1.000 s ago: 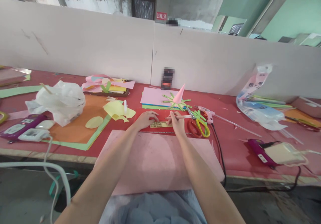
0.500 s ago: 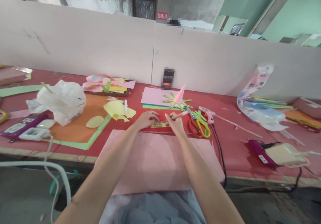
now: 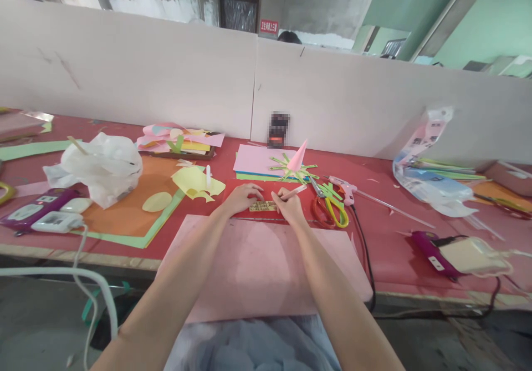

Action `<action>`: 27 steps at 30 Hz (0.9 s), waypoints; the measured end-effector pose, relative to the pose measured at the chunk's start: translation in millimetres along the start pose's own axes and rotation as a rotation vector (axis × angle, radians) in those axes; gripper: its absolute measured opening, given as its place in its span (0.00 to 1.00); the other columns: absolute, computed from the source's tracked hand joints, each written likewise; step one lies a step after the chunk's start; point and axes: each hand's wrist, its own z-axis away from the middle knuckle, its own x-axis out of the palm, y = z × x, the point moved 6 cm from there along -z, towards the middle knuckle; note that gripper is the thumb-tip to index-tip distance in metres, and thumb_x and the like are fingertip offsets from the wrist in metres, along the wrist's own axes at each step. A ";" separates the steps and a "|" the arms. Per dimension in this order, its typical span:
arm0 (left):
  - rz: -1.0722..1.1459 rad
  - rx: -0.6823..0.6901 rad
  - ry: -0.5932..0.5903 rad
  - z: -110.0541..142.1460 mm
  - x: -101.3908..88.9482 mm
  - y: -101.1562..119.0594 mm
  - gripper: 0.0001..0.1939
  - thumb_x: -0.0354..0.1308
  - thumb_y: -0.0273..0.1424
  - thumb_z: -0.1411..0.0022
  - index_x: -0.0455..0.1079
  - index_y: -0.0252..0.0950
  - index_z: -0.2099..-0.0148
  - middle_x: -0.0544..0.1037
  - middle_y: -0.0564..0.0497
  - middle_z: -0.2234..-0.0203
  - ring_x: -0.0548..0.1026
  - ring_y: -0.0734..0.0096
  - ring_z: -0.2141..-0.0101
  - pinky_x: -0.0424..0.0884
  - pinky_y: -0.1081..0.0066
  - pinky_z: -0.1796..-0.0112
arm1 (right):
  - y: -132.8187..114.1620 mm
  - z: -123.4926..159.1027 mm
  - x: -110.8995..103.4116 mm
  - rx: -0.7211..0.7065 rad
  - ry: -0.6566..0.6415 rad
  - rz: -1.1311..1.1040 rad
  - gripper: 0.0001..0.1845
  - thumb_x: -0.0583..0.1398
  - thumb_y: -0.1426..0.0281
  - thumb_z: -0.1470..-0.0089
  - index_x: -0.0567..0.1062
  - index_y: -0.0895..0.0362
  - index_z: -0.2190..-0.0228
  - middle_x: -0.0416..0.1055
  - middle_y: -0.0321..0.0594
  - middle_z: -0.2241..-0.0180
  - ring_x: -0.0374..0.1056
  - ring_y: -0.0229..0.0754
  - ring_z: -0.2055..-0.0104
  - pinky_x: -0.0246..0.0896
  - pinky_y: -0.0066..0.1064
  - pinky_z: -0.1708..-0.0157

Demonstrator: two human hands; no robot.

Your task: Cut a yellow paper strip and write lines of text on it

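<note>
A small yellow strip of paper point(image 3: 261, 207) with dark handwriting lies on a red sheet point(image 3: 272, 187). My left hand point(image 3: 244, 199) rests at the strip's left end, its fingers bent and slightly apart, lying on the paper. At the strip's right end, my right hand point(image 3: 291, 207) grips a pen point(image 3: 294, 192) with its tip down near the writing; the exact contact is hidden by the fingers. Just right of that hand lie scissors point(image 3: 332, 210) with red and yellow handles. Beyond stands a pink paper cone point(image 3: 298, 157) on green strips.
A pink glue gun point(image 3: 344, 189) lies on the right, its black cord hanging over the table edge. Power strips point(image 3: 432, 254) sit on both sides. Left are a white plastic bag point(image 3: 103, 166), cut yellow paper point(image 3: 197, 181) and orange sheets. A white partition point(image 3: 166, 77) closes the back.
My right hand has shifted slightly, and the pen's upper end has moved left. My left hand and the paper strip stay in place.
</note>
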 end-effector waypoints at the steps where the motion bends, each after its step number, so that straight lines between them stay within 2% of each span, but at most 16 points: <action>1: -0.001 -0.002 0.000 0.0 0.1 -0.1 0.17 0.49 0.22 0.48 0.75 0.44 0.65 0.72 0.57 0.53 0.69 0.69 0.54 0.62 0.66 0.50 | -0.3 0.2 0.2 0.003 -0.007 -0.005 0.19 0.55 0.56 0.49 0.57 0.53 0.83 0.59 0.27 0.91 0.60 0.34 0.86 0.55 0.24 0.81; 9: 0.002 -0.001 0.002 0.9 -0.4 0.5 0.16 0.49 0.22 0.48 0.75 0.44 0.65 0.72 0.57 0.53 0.69 0.69 0.54 0.62 0.67 0.50 | -0.8 0.5 -0.8 0.026 0.013 -0.063 0.18 0.54 0.57 0.49 0.56 0.53 0.82 0.58 0.26 0.91 0.63 0.36 0.86 0.57 0.24 0.81; 13: -0.008 0.000 0.000 0.6 0.0 -0.1 0.16 0.49 0.22 0.47 0.75 0.44 0.65 0.72 0.57 0.54 0.69 0.69 0.54 0.62 0.67 0.50 | -0.1 0.2 -1.2 0.018 0.011 0.000 0.18 0.54 0.58 0.50 0.56 0.53 0.82 0.58 0.26 0.92 0.61 0.35 0.86 0.55 0.24 0.82; 27: -0.031 -0.013 -0.011 0.2 -0.7 1.3 0.16 0.49 0.23 0.47 0.75 0.44 0.64 0.72 0.57 0.53 0.69 0.69 0.53 0.62 0.67 0.49 | 2.2 0.0 0.3 0.029 -0.007 -0.085 0.17 0.55 0.58 0.51 0.56 0.53 0.82 0.57 0.26 0.93 0.58 0.34 0.88 0.58 0.25 0.81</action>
